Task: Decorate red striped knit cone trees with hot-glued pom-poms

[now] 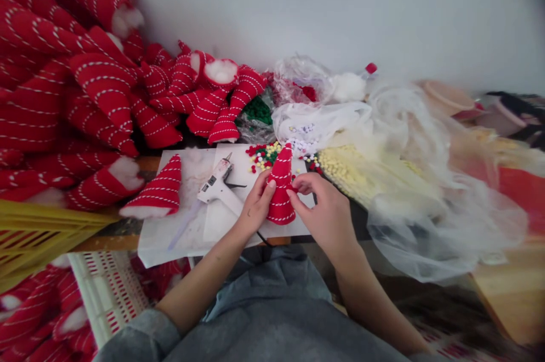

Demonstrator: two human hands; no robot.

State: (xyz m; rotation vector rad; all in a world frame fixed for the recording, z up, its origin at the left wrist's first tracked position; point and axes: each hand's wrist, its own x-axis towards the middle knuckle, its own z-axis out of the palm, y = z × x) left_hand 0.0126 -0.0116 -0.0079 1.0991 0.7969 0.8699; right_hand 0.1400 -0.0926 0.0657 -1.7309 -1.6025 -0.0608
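My left hand (258,201) is wrapped round the left side of a red cone (281,194) with white dashed stitching, which stands tip up. My right hand (320,203) pinches at the cone's right side, thumb and forefinger close together; what lies between those fingertips, if anything, is too small to name. Just left of my left hand a white glue gun (219,183) lies on white paper (157,240), nozzle pointing up and away. Behind the cone are small red, green, yellow and white pompoms (264,156). Another stuffed red cone (159,190) lies at the paper's left.
Many stuffed red cones (102,81) are heaped at the left. A yellow crate (46,231) and a white crate (110,288) stand at the lower left. Plastic bags (404,158), one with yellow pompoms (347,166), cover the right side, near a wooden surface (515,282).
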